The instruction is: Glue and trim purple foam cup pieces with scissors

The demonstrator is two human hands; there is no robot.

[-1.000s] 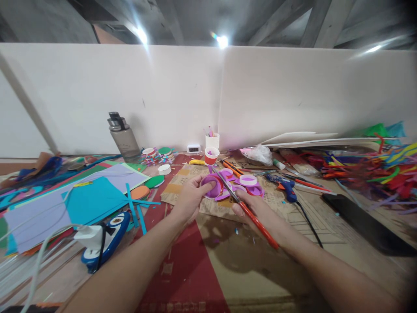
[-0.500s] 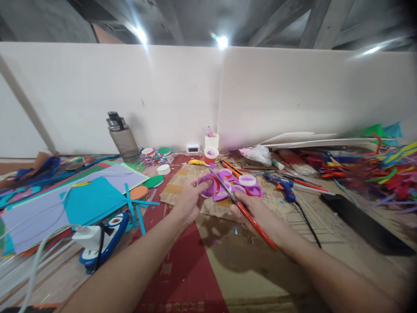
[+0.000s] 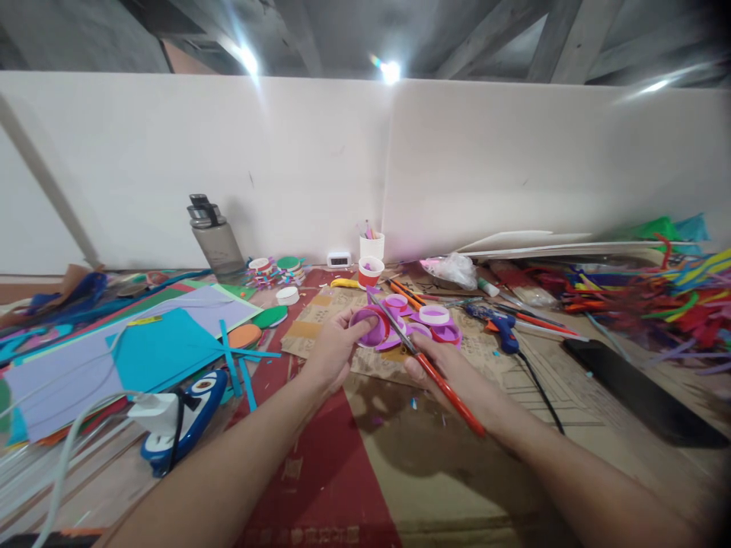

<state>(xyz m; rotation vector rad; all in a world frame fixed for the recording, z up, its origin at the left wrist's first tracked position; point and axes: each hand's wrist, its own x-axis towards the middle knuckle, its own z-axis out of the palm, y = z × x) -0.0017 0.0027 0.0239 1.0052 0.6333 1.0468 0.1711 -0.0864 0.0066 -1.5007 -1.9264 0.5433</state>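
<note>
My left hand (image 3: 334,346) pinches a round purple paper piece with a red-and-white rim (image 3: 370,327), thumb on its inner face. In my right hand (image 3: 451,369) is a pair of red-handled scissors (image 3: 448,388), seen nearly edge-on. Their metal blades point up and left, by the right side of the purple piece; whether they are cutting into it I cannot tell. Just beyond lie several purple discs with white or red rings (image 3: 434,314), partly behind the right hand. Below them is a flat brown cardboard sheet (image 3: 302,312).
A paper cup (image 3: 371,275) and a pen holder (image 3: 372,247) stand at the back. On the right lie a blue glue gun (image 3: 503,335), a black phone (image 3: 640,392) and colourful strips (image 3: 674,304). Coloured paper (image 3: 165,346), a power strip (image 3: 188,426) and a bottle (image 3: 215,240) occupy the left.
The round purple piece in my left hand has tipped slightly and shifted a little to the right. My right hand and the scissors have barely moved.
</note>
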